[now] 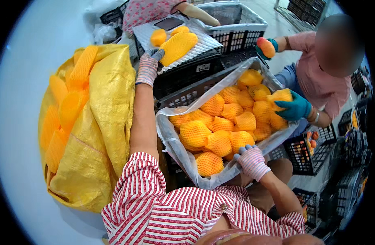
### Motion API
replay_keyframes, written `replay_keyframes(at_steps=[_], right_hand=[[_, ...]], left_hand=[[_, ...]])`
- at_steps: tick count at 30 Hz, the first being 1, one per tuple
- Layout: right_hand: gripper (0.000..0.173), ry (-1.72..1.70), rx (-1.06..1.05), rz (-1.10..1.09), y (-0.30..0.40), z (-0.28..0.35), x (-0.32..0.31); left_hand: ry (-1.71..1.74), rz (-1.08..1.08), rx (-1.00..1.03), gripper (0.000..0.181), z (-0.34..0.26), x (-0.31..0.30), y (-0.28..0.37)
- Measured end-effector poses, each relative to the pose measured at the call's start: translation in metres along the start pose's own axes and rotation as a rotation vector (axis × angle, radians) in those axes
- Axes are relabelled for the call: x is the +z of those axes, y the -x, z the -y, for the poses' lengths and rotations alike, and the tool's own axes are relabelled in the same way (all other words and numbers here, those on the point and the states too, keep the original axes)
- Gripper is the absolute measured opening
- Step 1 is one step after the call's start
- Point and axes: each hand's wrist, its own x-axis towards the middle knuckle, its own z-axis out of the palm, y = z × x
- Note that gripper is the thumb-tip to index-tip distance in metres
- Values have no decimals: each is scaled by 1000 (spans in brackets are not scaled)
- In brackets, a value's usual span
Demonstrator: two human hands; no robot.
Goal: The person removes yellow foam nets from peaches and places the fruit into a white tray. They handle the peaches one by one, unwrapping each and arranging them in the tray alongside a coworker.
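My left hand (150, 65), in a striped knit glove with grey fingertips, grips the near end of a flattened yellow foam net sleeve (179, 47). The sleeve lies over a white quilted foam sheet (205, 43). My right hand (252, 162), gloved alike, rests at the near rim of a plastic-lined crate (187, 174). Its fingertips meet a net-wrapped fruit (242, 141); whether they grip it or the liner is unclear. Several more fruits in orange-yellow foam nets (218, 142) fill the crate, apparently mangoes.
Left of me stands a yellow woven sack (110, 92) holding foam sleeves (78, 73). Across the crate, a co-worker's teal-gloved hand (293, 105) holds a wrapped fruit; the other holds a bare red-orange mango (266, 47). Another person's arm (199, 13) reaches beside a lined crate (236, 27).
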Motion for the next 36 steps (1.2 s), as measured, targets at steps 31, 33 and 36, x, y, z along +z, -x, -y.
replay_keyframes(at_steps=[31,33,36], right_hand=[[19,-92,-502,-336,5,-16,19],[19,-106,-502,-383,4,-18,22],[18,-122,-532,-439,-3,-22,31]], left_hand=[[57,-173,-382,23,133,-49,267],[182,-142,-488,29,122,-49,253],[158,-69,-460,31,98,-36,238]])
